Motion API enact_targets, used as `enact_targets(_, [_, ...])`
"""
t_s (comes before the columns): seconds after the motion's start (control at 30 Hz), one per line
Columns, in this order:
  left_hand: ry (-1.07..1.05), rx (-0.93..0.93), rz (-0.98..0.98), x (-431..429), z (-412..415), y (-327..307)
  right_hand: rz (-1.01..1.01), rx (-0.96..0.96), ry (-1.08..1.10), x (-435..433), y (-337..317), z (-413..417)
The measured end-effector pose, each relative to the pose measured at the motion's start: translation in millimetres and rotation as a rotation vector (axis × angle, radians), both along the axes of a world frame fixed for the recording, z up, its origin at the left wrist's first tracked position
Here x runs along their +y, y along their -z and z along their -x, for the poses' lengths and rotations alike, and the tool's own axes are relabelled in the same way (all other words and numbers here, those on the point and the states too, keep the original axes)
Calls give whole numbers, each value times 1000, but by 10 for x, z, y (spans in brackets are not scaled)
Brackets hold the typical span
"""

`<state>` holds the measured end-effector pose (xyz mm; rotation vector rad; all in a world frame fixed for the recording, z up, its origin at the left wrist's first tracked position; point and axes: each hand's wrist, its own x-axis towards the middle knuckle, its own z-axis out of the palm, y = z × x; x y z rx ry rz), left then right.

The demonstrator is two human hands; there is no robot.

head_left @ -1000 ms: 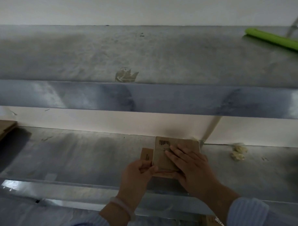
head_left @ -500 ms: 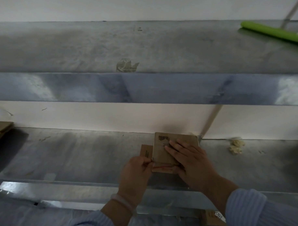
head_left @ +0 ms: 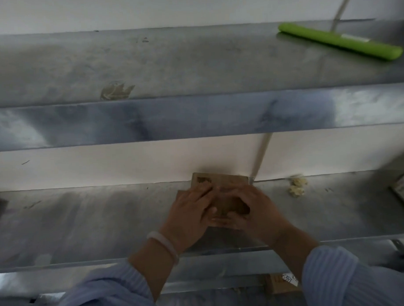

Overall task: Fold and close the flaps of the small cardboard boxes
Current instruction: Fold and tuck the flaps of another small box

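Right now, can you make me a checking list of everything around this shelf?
Surface: grey metal shelf, scuffed and smeary.
Job's things: one cardboard box near the back wall, under both hands.
Clutter: yellowish crumbs; green mop and tape scrap on the upper shelf.
Hands: left hand lies flat on the box; right hand arches over it, fingers curled, thumb at its near edge.
Cables: nothing seen.
Surroundings: white wall; another box below.

Both my forearms reach in from the near side, hands touching. My left hand [head_left: 190, 210] lies flat, fingers straight, pointing far and right. My right hand [head_left: 258, 210] arches, fingertips down, thumb on its near side; grip unclear.
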<state>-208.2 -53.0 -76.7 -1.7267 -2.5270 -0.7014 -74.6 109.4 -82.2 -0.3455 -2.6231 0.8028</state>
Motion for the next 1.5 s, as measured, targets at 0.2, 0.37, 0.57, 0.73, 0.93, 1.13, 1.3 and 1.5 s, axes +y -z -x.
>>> enact_targets(0.2, [-159, 204, 105, 219, -48, -44, 518, -151, 444, -84, 182, -379])
enact_targets(0.37, [-77, 306, 195, 307, -5, 37, 670, -107, 484, -242, 297, -485])
enact_targets(0.57, [-115, 317, 266, 319, -80, -21, 678, -87, 498, -277, 188, -418])
enact_targets(0.73, [-209, 297, 288, 254, -230, -16, 720, -43, 612, -297, 156, -420])
enact_targets(0.93, [-220, 298, 266, 203, -245, 7, 562, -113, 523, -235, 120, -439])
enact_targets(1.13, [-228, 302, 282, 216, -243, 28, 341, -211, 390, -180, 95, -405])
enact_targets(1.3, [-228, 288, 293, 225, -246, 13, 462, -272, 386, -164, 165, -392])
enact_targets(1.5, [-219, 250, 304, 201, -243, -7, 1094, -91, 409, -206, -23, -452])
